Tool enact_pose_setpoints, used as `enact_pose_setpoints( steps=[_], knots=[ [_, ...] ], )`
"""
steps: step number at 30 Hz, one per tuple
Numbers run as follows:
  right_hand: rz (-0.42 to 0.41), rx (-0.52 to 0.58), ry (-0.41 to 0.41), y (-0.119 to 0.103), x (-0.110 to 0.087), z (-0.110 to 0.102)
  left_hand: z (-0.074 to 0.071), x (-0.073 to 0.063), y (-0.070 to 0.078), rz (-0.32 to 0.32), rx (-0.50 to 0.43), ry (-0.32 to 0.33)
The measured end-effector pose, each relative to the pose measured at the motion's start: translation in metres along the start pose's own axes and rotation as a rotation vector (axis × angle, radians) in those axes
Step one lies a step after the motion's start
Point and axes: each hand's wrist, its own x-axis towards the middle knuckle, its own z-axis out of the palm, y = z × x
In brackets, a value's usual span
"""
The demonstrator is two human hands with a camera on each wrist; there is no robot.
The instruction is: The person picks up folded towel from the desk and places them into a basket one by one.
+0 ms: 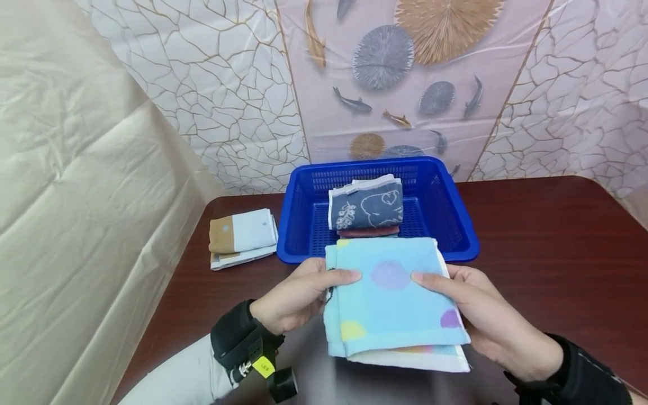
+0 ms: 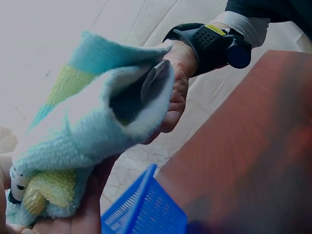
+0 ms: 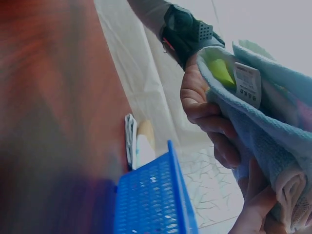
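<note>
Pinching opposite sides, the left hand [image 1: 297, 295] and right hand [image 1: 498, 320] held the folded towel [image 1: 392, 312] raised, near the basket [image 1: 468, 247]. Its lower layers gaped apart; a slackened thumb could, by my judgement, have let them slide and undone the fold.

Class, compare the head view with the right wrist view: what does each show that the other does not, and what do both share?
Only the head view: the dark towel in the basket, plus fish prints and disc prints behind.
Only the right wrist view: the printed face of the white tag in the held cloth.
Both: the held cloth, left hand, right hand, basket, table and the brown-and-white cloth beside the basket.
</note>
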Motion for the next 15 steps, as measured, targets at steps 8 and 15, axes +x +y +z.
enact_pose_setpoints(
  steps=[8, 15],
  knots=[
    [-0.042, -0.063, 0.045, -0.023, 0.003, -0.001, 0.003, 0.003, 0.029, 0.008, 0.068, 0.061],
    [-0.066, -0.045, 0.088, -0.051, 0.019, -0.001, -0.001, 0.021, 0.052, 0.073, 0.126, 0.122]
  ],
)
